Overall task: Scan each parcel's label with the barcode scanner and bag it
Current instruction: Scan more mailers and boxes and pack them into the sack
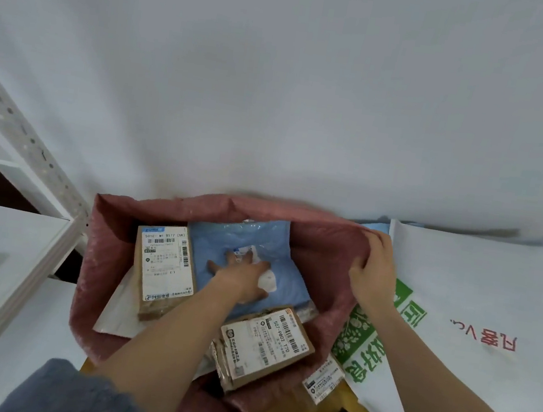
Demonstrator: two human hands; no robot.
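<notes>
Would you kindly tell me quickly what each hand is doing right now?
Left hand: open, fingers spread, pressing the blue plastic mailer parcel.
Right hand: closed, gripping the pink woven bag's rim.

Left arm extended forward and down, grey sleeve (66,393) pushed to elbow; left hand (240,276) palm down, fingers spread flat; right arm bare, reaching forward; right hand (371,274) raised higher, fingers curled in a pinch.
</notes>
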